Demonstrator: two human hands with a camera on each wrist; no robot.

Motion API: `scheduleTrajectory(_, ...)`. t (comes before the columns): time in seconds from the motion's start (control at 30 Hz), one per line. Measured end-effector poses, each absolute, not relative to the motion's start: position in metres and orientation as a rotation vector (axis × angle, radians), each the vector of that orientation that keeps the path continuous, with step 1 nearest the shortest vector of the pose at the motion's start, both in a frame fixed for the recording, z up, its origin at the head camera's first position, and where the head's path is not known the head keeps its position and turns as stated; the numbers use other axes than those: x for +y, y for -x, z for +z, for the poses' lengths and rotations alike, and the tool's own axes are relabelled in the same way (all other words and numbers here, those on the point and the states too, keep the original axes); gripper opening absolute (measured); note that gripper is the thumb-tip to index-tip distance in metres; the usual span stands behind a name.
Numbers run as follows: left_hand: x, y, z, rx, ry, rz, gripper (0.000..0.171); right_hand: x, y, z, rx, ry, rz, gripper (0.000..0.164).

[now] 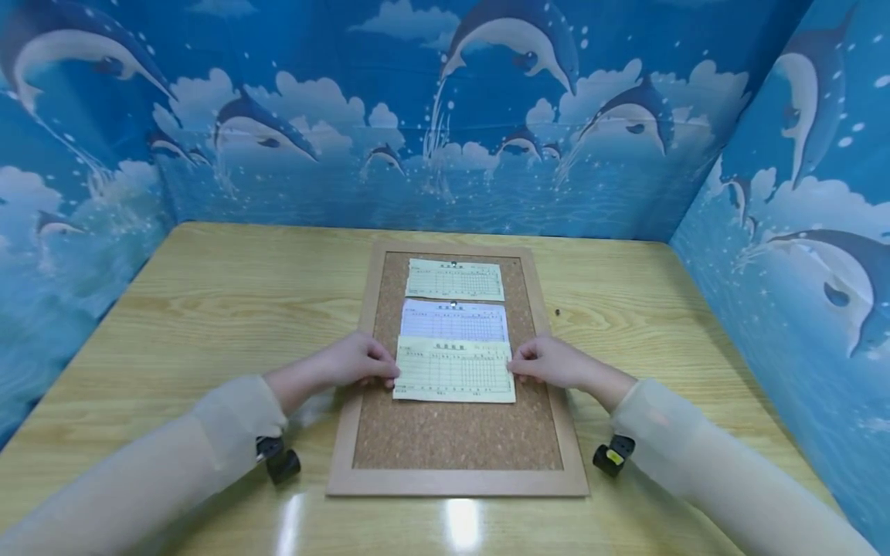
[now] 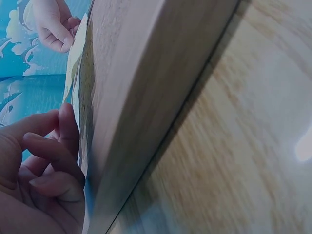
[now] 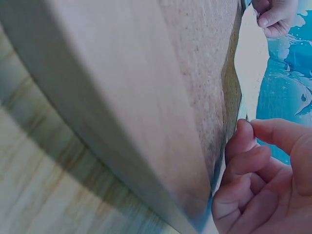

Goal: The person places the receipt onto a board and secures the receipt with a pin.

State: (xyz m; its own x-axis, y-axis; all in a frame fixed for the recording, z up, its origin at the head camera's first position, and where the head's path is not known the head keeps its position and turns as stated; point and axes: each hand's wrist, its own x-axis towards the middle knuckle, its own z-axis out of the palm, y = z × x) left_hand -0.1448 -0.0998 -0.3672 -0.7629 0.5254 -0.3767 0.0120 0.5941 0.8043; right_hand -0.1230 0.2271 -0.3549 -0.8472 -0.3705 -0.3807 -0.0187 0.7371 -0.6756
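Observation:
A pale yellow-green printed form [image 1: 453, 371] lies over the lower part of a lilac form [image 1: 455, 320] on a wood-framed corkboard [image 1: 455, 440]. My left hand [image 1: 361, 359] pinches its left edge between thumb and forefinger, as the left wrist view also shows. On the opposite edge, my right hand [image 1: 545, 361] pinches the same sheet; in the right wrist view the sheet [image 3: 252, 61] bows slightly off the cork. Higher on the board is another pale green form [image 1: 455, 279]. A small pushpin shows at the top of both the upper green form and the lilac one.
The corkboard lies flat on a wood-grain table [image 1: 236, 309]. To its right sits a small dark pushpin-like object [image 1: 557, 312]. Dolphin-printed blue cloth [image 1: 445, 116] walls off the back and both sides. Dark wrist cameras hang under both sleeves.

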Motion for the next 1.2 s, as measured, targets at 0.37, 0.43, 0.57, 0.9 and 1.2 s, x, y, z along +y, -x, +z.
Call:
scheduleTrajectory(0.37, -0.098, 0.138, -0.362, 2.199, -0.464, 1.085, 0.018, 0.227, 0.121, -0.353, 2.421, 0.344, -0.887, 0.030)
scheduleTrajectory(0.43, -0.098, 0.138, -0.362, 2.197, -0.469, 1.079, 0.017, 0.227, 0.120, -0.353, 2.419, 0.352, -0.877, 0.030)
scheduleTrajectory(0.57, -0.097, 0.136, -0.361, 2.192, -0.468, 1.057, 0.017, 0.227, 0.119, -0.352, 2.419, 0.396, -0.849, 0.031)
scheduleTrajectory(0.9, -0.094, 0.135, -0.361, 2.178, -0.464, 1.040, 0.019, 0.226, 0.119, -0.352, 2.413, 0.421, -0.814, 0.032)
scheduleTrajectory(1.2, -0.093, 0.134, -0.362, 2.210, -0.440, 1.022, 0.018, 0.225, 0.118, -0.350, 2.413, 0.395, -0.791, 0.034)
